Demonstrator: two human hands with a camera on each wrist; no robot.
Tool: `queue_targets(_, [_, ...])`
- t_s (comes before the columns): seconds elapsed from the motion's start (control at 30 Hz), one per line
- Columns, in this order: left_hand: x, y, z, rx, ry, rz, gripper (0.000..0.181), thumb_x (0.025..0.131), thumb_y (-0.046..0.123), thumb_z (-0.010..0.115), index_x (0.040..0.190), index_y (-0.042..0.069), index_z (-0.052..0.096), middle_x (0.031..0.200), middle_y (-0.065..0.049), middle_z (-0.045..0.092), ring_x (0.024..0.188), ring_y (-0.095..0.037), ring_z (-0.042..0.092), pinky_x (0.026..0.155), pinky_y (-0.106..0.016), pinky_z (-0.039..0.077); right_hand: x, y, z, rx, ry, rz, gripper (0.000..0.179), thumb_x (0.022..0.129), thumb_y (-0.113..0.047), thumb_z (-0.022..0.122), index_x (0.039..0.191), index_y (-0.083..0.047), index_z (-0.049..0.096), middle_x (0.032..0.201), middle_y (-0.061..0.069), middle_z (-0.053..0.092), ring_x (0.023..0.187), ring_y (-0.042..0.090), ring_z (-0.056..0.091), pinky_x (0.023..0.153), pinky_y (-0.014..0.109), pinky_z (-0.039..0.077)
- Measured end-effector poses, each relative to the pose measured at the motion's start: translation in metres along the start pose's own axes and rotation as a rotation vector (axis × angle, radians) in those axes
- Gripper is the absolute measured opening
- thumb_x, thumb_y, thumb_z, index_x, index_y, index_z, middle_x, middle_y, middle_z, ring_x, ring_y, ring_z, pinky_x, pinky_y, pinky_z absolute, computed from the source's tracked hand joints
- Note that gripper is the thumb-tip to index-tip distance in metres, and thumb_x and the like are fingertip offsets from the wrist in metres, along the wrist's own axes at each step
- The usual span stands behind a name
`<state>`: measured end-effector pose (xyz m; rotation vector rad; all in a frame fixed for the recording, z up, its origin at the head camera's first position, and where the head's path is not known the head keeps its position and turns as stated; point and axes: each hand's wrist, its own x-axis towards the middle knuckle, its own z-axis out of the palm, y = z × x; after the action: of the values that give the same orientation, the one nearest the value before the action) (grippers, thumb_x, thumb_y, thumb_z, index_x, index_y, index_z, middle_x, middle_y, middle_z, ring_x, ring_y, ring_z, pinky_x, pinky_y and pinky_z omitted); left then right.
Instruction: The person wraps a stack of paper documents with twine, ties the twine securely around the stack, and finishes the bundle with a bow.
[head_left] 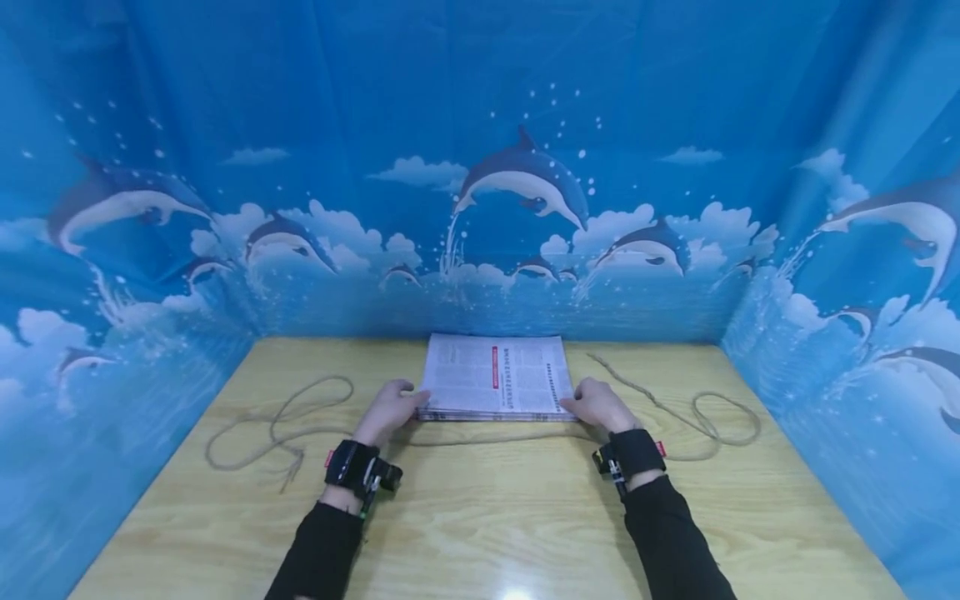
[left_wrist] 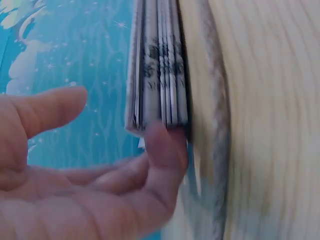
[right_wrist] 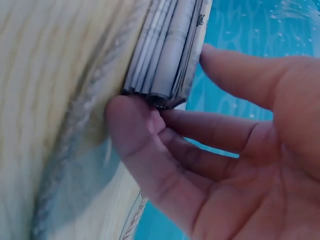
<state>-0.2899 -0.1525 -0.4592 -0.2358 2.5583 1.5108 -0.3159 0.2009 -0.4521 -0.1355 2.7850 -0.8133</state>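
A folded stack of newspapers (head_left: 495, 375) lies at the far middle of the wooden table, printed side up. At its left end is my left hand (head_left: 390, 410); in the left wrist view the fingertips touch the end of the newspapers (left_wrist: 159, 70) while the thumb (left_wrist: 55, 107) stands apart. My right hand (head_left: 602, 406) holds the right near corner, thumb (right_wrist: 225, 65) at the top face and fingers (right_wrist: 145, 145) bent against the end and underside. A length of twine (head_left: 487, 440) runs across the table just in front of the stack, passing by both hands.
Loose twine curls on the table (head_left: 510, 508) to the left, ending in a frayed tip (head_left: 288, 477). More twine (head_left: 723, 437) loops at the right. Blue dolphin-print curtains (head_left: 525, 300) enclose the back and both sides.
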Motion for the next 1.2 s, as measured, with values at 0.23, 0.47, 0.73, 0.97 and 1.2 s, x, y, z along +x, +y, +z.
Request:
queue_targets(0.23, [0.003, -0.003, 0.002, -0.129, -0.037, -0.066, 0.075, 0.098, 0.032, 0.056, 0.149, -0.009, 0.021, 0.137, -0.029, 0.047, 0.13, -0.04, 0.045, 0.113, -0.056, 0.03, 0.0, 0.001, 0.0, 0.011, -0.007, 0.013, 0.048, 0.096, -0.026, 0.062, 0.055, -0.015, 0.039, 0.051, -0.006, 0.028, 0.045, 0.009, 0.026, 0.047, 0.023, 0.024])
queue_targets(0.47, [0.0, 0.007, 0.003, -0.151, -0.049, -0.027, 0.073, 0.1, 0.028, 0.055, 0.15, -0.011, 0.018, 0.147, -0.035, 0.033, 0.124, -0.043, 0.051, 0.106, -0.053, 0.041, 0.002, -0.001, -0.003, 0.005, -0.024, 0.017, 0.042, 0.097, -0.024, 0.061, 0.058, -0.01, 0.052, 0.049, -0.003, 0.041, 0.044, 0.01, 0.032, 0.046, 0.024, 0.026])
queue_targets(0.73, [0.009, 0.001, 0.003, -0.273, -0.094, -0.03, 0.05, 0.101, 0.01, 0.05, 0.138, -0.02, 0.032, 0.12, -0.031, 0.052, 0.08, -0.018, 0.065, 0.081, -0.031, 0.057, 0.005, -0.001, 0.004, -0.01, -0.029, 0.014, 0.035, 0.096, -0.024, 0.062, 0.064, -0.01, 0.055, 0.054, -0.003, 0.041, 0.048, 0.011, 0.035, 0.047, 0.024, 0.029])
queue_targets(0.97, [0.016, -0.004, 0.0, -0.465, -0.183, -0.045, 0.025, 0.094, 0.0, 0.046, 0.113, -0.016, 0.049, 0.089, -0.011, 0.056, 0.071, -0.016, 0.063, 0.069, -0.024, 0.058, 0.005, -0.002, 0.005, -0.044, -0.034, -0.027, 0.028, 0.095, -0.021, 0.063, 0.07, -0.008, 0.058, 0.058, -0.002, 0.043, 0.052, 0.013, 0.04, 0.05, 0.025, 0.032])
queue_targets(1.2, [0.018, -0.005, -0.003, -0.612, -0.292, -0.059, 0.035, 0.093, 0.002, 0.044, 0.124, -0.014, 0.046, 0.087, -0.009, 0.064, 0.068, -0.017, 0.063, 0.061, -0.023, 0.054, 0.004, -0.003, 0.005, -0.056, -0.04, -0.061, 0.021, 0.095, -0.02, 0.063, 0.08, -0.004, 0.064, 0.064, 0.001, 0.051, 0.056, 0.014, 0.045, 0.053, 0.026, 0.036])
